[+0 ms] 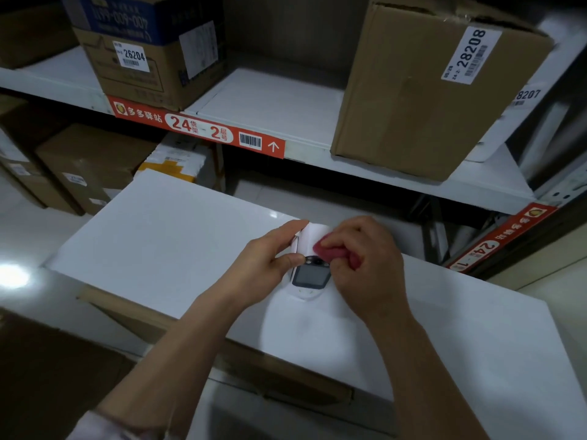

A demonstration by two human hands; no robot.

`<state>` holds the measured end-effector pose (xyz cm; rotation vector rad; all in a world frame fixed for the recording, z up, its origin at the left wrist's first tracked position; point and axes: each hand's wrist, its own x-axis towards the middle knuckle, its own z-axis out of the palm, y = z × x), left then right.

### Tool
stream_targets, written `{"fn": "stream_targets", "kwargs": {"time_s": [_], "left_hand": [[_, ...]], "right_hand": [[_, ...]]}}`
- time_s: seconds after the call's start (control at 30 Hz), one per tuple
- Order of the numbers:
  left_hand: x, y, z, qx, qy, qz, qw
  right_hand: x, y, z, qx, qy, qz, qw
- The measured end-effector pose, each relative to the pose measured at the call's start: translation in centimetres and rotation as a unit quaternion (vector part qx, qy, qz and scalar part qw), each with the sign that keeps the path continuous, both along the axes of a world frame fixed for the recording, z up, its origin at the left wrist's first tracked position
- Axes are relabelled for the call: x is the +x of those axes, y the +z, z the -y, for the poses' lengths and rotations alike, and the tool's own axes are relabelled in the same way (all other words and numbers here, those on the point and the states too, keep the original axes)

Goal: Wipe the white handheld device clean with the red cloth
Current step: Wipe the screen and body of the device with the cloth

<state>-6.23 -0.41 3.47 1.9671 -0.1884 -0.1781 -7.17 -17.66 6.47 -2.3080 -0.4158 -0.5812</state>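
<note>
The white handheld device (309, 277) has a dark screen and stands over a white board (165, 236). My left hand (270, 258) grips its left side, thumb by the dark lens cluster above the screen. My right hand (365, 258) pinches the bunched red cloth (333, 252) and presses it on the device's upper white part, just above the screen. The cloth and my fingers hide the device's top right.
White shelving stands behind, with a red strip label (197, 128) reading 24-2. A large cardboard box (425, 90) sits on the shelf at right, another box (143, 55) at left. More cartons (82, 166) sit lower left, and brown cardboard (47, 376) lies at bottom left.
</note>
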Motion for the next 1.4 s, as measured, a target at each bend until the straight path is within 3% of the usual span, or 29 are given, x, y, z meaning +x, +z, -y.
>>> {"fn": "stream_targets", "kwargs": {"time_s": [0.17, 0.4, 0.5, 0.73, 0.93, 1.07, 1.2, 1.4], "left_hand": [[-0.2, 0.4, 0.2, 0.004, -0.007, 0.016, 1.0], [-0.1, 0.3, 0.1, -0.002, -0.005, 0.028, 1.0], [-0.1, 0.3, 0.1, -0.009, -0.009, 0.029, 0.999], [0.1, -0.8, -0.5, -0.079, -0.051, -0.042, 0.995], [0.2, -2.0, 0.0, -0.131, -0.033, -0.047, 0.99], [0.3, -2.2, 0.5, -0.055, 0.014, -0.047, 0.997], [0.2, -1.5, 1.7, 0.045, -0.001, 0.032, 0.998], [-0.5, -0.3, 3.8, 0.088, -0.035, 0.1, 0.99]], "right_hand": [[1.7, -0.1, -0.7, -0.032, -0.04, -0.034, 0.998], [0.1, 1.6, -0.8, -0.087, 0.024, -0.02, 0.996], [0.9, 1.3, -1.5, -0.111, -0.01, -0.029, 0.993], [1.2, 0.9, -1.4, -0.111, -0.038, -0.053, 0.992], [1.0, 1.3, -1.0, -0.126, 0.003, -0.111, 0.986], [0.7, 2.4, 0.3, -0.134, 0.025, -0.112, 0.984], [-0.2, 4.2, 1.3, -0.167, 0.053, -0.139, 0.975], [0.4, 3.3, 1.6, -0.187, -0.036, -0.101, 0.976]]}}
